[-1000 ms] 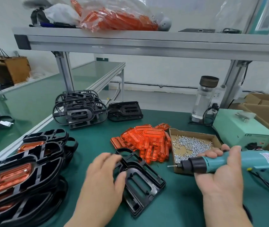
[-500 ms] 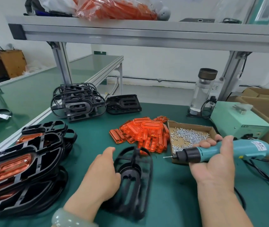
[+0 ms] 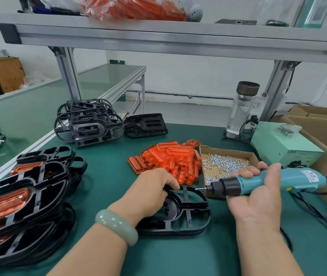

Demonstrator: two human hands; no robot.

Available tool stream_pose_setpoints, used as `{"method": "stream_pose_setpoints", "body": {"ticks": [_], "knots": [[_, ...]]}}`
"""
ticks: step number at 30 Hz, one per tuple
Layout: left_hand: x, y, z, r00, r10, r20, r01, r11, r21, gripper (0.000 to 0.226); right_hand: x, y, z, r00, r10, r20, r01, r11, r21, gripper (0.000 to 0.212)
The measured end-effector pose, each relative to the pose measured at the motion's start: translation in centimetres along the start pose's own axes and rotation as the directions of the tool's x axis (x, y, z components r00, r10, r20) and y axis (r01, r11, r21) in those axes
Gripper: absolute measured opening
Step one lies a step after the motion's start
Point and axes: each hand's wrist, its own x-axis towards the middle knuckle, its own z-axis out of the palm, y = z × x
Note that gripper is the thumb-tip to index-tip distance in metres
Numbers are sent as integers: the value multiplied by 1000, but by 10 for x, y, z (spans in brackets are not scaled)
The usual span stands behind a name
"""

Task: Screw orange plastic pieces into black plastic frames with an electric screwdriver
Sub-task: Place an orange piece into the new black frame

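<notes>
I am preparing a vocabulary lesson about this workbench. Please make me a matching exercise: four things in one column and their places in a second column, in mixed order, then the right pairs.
Things
1. electric screwdriver
2. screws
3. black frame
4. glass bottle

Places
A. in the cardboard box
B. gripped by the right hand
C. standing at the back, near the shelf post
D. flat on the table, gripped by the left hand

Pairs: 1-B, 2-A, 3-D, 4-C
</notes>
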Motion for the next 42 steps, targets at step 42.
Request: {"method": "stream_pose_setpoints", "body": {"ticks": [42], "knots": [[-3,16,-7,933,-358,-40,0,109,-994,7,7,-5,3,1000,21,4,-20,978,-207,22]]}}
